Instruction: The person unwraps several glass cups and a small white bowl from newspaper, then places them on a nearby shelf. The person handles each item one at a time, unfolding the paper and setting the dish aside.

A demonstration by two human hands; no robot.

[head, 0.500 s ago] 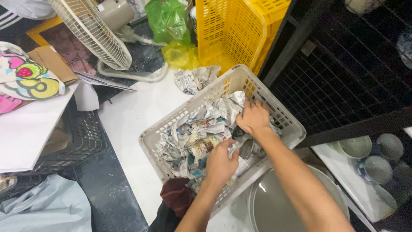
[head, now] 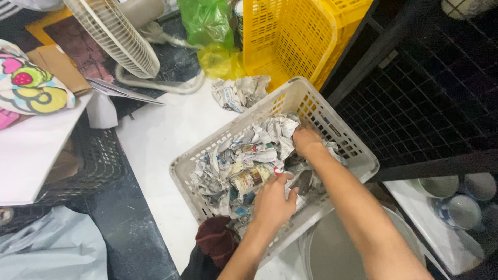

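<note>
A white plastic basket point(head: 332, 111) sits on a white floor, filled with crumpled newspaper point(head: 244, 161). My left hand point(head: 273, 199) rests on the paper near the basket's front side, fingers curled down into it. My right hand point(head: 306, 141) digs into the paper toward the far right of the basket, its fingers buried. What the fingers of either hand hold under the paper is hidden.
A yellow crate point(head: 295, 41) stands behind the basket, beside green and yellow plastic bags point(head: 207, 26). A loose wad of newspaper point(head: 239, 93) lies on the floor. A white fan point(head: 116, 36) leans at back left. A black wire rack point(head: 415, 103) is on the right, bowls point(head: 459, 199) below it.
My right hand has pushed deeper into the paper on the right side of the basket. My left hand has stayed on the paper near the front.
</note>
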